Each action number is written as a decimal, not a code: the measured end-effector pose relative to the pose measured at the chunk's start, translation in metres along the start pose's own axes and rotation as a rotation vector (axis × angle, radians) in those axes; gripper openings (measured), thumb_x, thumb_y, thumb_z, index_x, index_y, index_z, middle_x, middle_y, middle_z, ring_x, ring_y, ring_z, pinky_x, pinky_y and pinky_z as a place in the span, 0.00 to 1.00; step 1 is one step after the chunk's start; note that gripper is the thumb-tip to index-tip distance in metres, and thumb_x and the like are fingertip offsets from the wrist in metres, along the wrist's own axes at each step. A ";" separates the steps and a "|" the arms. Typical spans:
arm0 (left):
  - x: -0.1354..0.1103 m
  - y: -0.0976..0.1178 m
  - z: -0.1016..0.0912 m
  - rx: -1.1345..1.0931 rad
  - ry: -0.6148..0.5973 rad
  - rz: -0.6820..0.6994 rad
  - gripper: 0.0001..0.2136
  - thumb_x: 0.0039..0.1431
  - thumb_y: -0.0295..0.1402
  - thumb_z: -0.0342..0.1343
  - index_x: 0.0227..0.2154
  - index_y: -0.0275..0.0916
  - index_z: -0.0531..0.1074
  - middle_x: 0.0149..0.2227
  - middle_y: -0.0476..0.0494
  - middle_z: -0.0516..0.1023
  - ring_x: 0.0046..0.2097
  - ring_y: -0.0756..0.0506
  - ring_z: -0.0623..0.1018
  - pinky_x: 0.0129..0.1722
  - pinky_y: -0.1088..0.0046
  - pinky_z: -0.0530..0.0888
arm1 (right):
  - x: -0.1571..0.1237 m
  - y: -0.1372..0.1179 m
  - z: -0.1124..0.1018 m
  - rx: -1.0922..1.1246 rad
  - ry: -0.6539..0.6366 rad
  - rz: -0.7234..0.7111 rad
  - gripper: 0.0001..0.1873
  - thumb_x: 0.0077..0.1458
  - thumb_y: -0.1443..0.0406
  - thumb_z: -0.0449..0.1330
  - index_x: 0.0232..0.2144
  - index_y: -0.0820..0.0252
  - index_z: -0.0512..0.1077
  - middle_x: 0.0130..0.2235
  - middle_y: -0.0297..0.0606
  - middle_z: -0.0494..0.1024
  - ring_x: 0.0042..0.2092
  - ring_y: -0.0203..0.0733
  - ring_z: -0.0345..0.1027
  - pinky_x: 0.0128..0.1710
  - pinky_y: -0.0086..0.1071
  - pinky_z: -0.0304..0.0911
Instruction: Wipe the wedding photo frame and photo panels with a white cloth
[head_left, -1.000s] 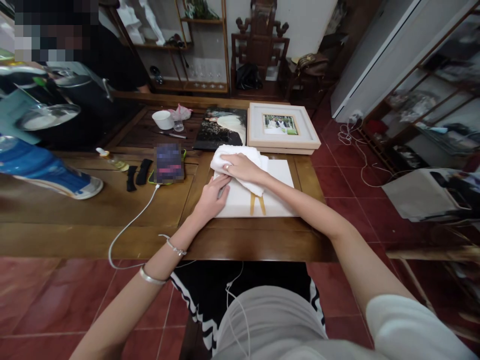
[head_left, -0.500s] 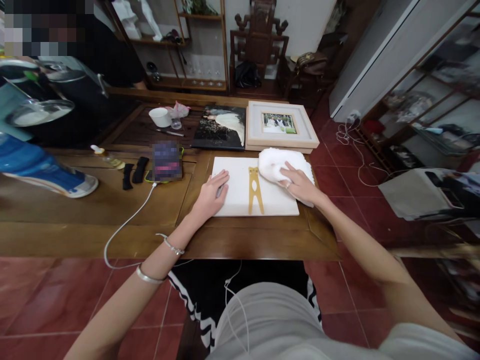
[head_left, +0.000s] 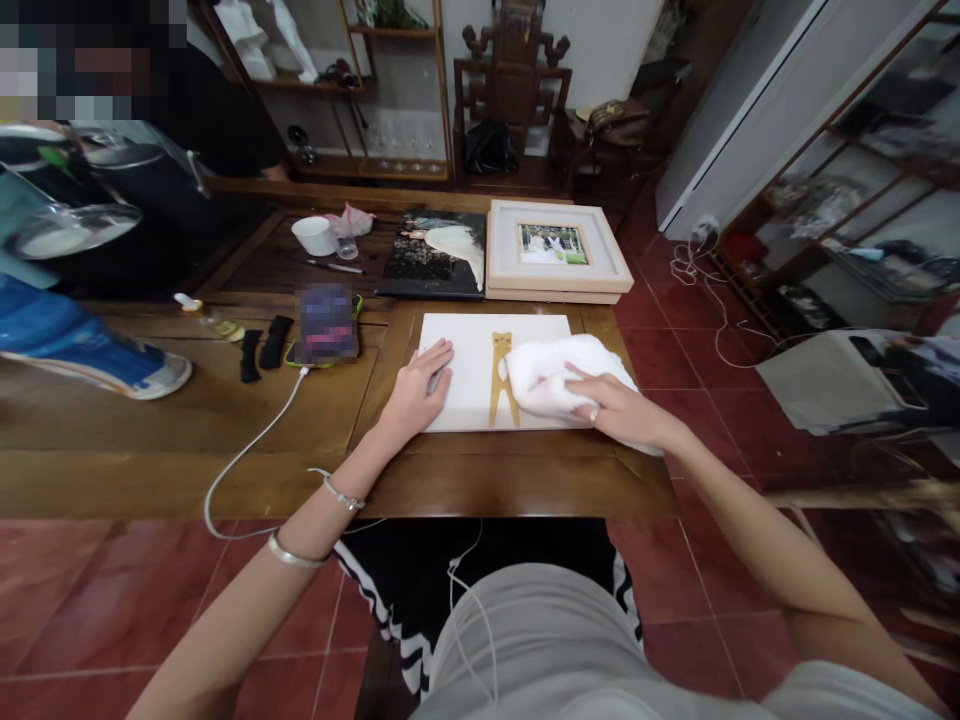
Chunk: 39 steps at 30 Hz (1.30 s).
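Note:
A white rectangular board (head_left: 469, 375) lies flat on the wooden table in front of me. On it is a flat yellow cat-like figure (head_left: 501, 350) with two long legs, its right side partly covered. My left hand (head_left: 424, 388) rests on the board's left edge, fingers stretched out and thumb apart, holding nothing. In my right hand (head_left: 611, 402) is a bunched white towel (head_left: 555, 365), pressed on the right part of the board and reaching past its edge. My right fingers lie over the towel, with a ring showing.
Behind the board lie a dark photo panel (head_left: 435, 260) and a pale framed photo (head_left: 502, 235). To the left are a phone (head_left: 328, 325) on a white cable, black straps (head_left: 276, 342), a small bottle (head_left: 217, 322), a white cup (head_left: 315, 238) and a blue shoe (head_left: 97, 335). A person (head_left: 217, 110) is across the table.
My right hand has drawn the towel down toward me over the board's right part, now overlapping the yellow figure's edge. My left hand stays in place on the board.

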<state>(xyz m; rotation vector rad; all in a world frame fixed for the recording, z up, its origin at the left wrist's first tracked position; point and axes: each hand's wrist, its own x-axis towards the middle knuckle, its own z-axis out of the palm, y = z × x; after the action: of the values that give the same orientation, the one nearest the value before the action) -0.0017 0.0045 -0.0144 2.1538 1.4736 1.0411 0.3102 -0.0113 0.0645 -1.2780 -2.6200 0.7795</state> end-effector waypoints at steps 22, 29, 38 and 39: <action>0.000 0.001 0.000 0.027 -0.003 0.010 0.17 0.62 0.33 0.47 0.49 0.35 0.74 0.56 0.35 0.73 0.61 0.39 0.69 0.63 0.50 0.61 | -0.001 -0.048 0.054 -0.167 0.141 -0.401 0.11 0.50 0.74 0.50 0.36 0.60 0.68 0.60 0.57 0.66 0.66 0.52 0.51 0.65 0.61 0.41; 0.000 0.001 -0.001 0.019 -0.009 0.002 0.17 0.62 0.33 0.46 0.49 0.37 0.74 0.57 0.37 0.72 0.61 0.39 0.68 0.63 0.49 0.60 | 0.016 -0.038 0.031 -0.120 0.063 -0.317 0.12 0.54 0.73 0.49 0.37 0.58 0.69 0.53 0.47 0.74 0.58 0.51 0.65 0.63 0.56 0.50; 0.000 0.000 -0.002 0.021 -0.019 -0.005 0.17 0.62 0.34 0.47 0.50 0.37 0.74 0.57 0.36 0.73 0.61 0.38 0.68 0.63 0.49 0.60 | 0.108 -0.017 0.016 -0.199 0.183 -0.183 0.11 0.59 0.70 0.46 0.37 0.59 0.68 0.40 0.41 0.78 0.46 0.51 0.71 0.58 0.53 0.54; 0.000 0.000 -0.002 0.023 -0.018 -0.002 0.17 0.62 0.34 0.47 0.50 0.37 0.74 0.57 0.36 0.73 0.61 0.38 0.68 0.63 0.50 0.60 | 0.109 -0.018 0.018 -0.228 0.194 -0.196 0.11 0.58 0.71 0.47 0.38 0.60 0.68 0.44 0.43 0.77 0.48 0.51 0.70 0.59 0.54 0.54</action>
<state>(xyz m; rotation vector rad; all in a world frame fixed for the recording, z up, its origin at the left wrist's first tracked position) -0.0027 0.0045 -0.0131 2.1718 1.4866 1.0058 0.2223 0.0560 0.0460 -1.0610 -2.6774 0.3165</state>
